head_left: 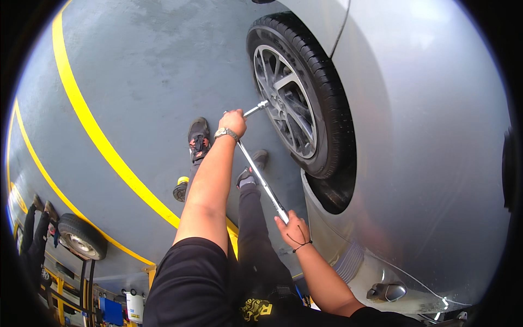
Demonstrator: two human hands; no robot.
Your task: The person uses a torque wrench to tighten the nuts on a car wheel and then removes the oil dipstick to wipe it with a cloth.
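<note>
A long chrome socket wrench (pixel 260 177) stretches between my two hands. My left hand (pixel 233 122), with a metal watch at the wrist, is closed around its head end. My right hand (pixel 295 229), wearing a dark cord bracelet, is wrapped round the far end of the handle. From the head, an extension with a socket (pixel 263 104) points at the car wheel (pixel 291 101), which has silver and dark spokes and a black tyre. The socket sits in front of the spokes near the wheel's middle; whether it touches a nut I cannot tell.
The silver car body (pixel 419 136) fills the right side, its exhaust tip (pixel 388 292) low down. My shoes stand on the grey floor (pixel 158 71), near a small black and yellow object (pixel 181 188). A loose wheel (pixel 83 237) and another person's legs (pixel 37 234) are at the left.
</note>
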